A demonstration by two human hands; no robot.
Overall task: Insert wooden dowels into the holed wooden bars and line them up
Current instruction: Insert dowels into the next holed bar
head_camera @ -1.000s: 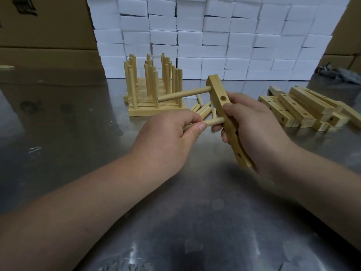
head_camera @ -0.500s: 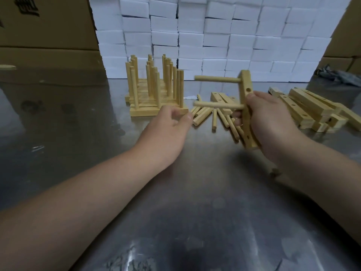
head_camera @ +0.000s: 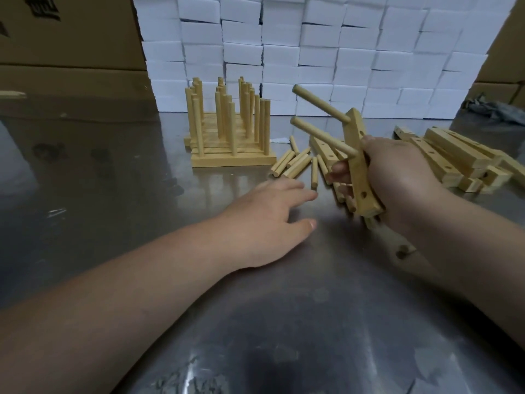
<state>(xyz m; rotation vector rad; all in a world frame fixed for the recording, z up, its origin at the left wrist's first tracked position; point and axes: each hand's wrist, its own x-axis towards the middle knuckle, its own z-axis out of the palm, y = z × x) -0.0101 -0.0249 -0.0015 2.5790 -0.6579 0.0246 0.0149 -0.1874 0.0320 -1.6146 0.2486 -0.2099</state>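
- The right hand (head_camera: 397, 177) grips the holed bar (head_camera: 359, 166) around its middle with its fingers curled round it; the bar is held clear of the tabletop (head_camera: 113, 194), close to upright
- Two seated dowels (head_camera: 324, 136) project from the bar up and to the left, roughly parallel; an empty hole shows near the bar's lower end
- The left hand (head_camera: 270, 220) is spread, fingers straight, holding nothing; it lies low over the tabletop with its fingertips just short of the loose dowels (head_camera: 295, 166)
- The finished bars (head_camera: 227, 129) stand lined up behind with their dowels upright; the empty bars (head_camera: 460, 160) are piled to the right
- Judgement: the dowels look light, stiff and round, so likely to roll on the smooth metal; pinch one near mid-length, leaving its tip free for the hole
- Judgement: the bar looks rigid and light; hold its flat sides, clear of the open holes
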